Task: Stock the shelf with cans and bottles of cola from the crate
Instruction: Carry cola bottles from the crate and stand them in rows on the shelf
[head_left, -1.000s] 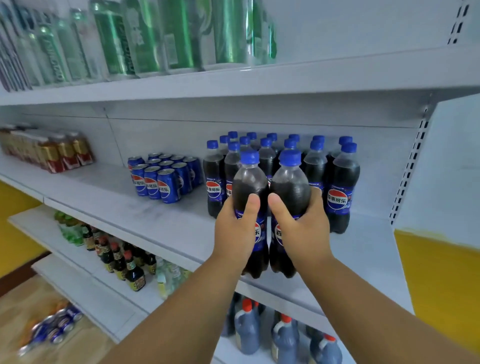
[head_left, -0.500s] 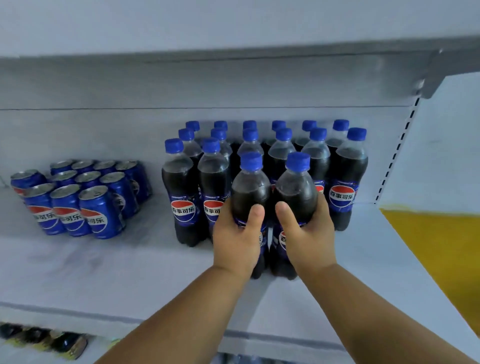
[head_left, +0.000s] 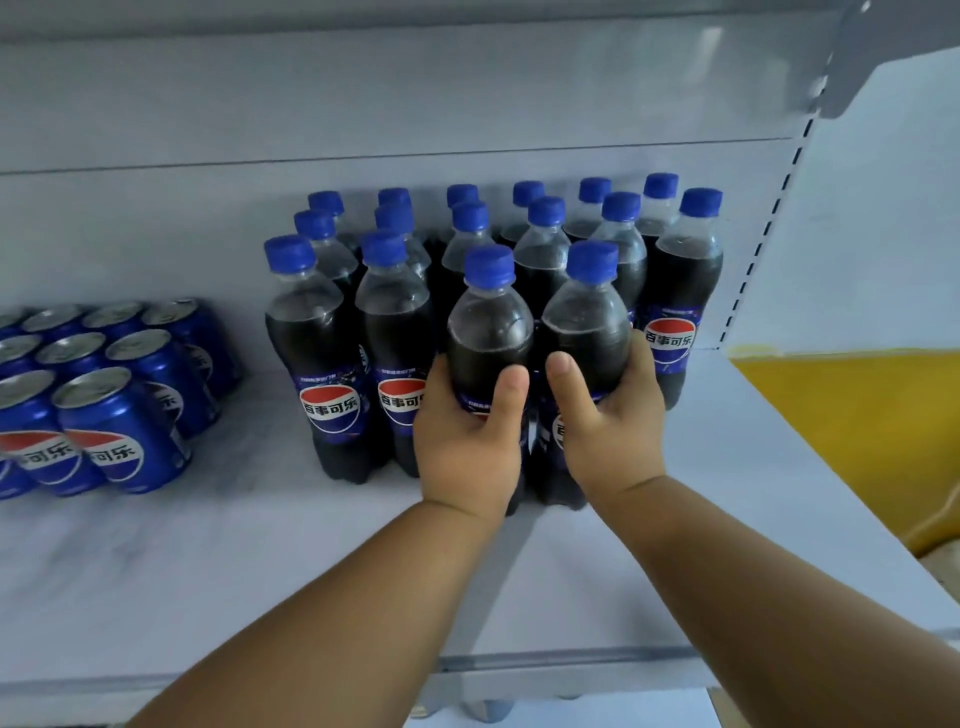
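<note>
Two forearms were extended over the white shelf (head_left: 218, 587). The left hand (head_left: 467, 447) was wrapped around one cola bottle (head_left: 491, 332), the right hand (head_left: 613, 431) around a second bottle (head_left: 584, 332), both upright, touching, at the shelf's front. Behind were ranked further bottles (head_left: 545, 249); cola cans (head_left: 119, 415) were grouped leftward.

Two cola bottles stand upright side by side at the front of the white shelf (head_left: 519, 597), both dark-filled with blue caps. The left bottle (head_left: 491, 332) is gripped by the left hand (head_left: 467, 441), the right bottle (head_left: 584, 327) by the right hand (head_left: 613, 426), thumbs across the fronts. Just behind them on the shelf stands a block of matching bottles (head_left: 395, 322) in rows, labels facing forward. Further left along the shelf sits a cluster of blue cola cans (head_left: 119, 426), upright and packed close.
</note>
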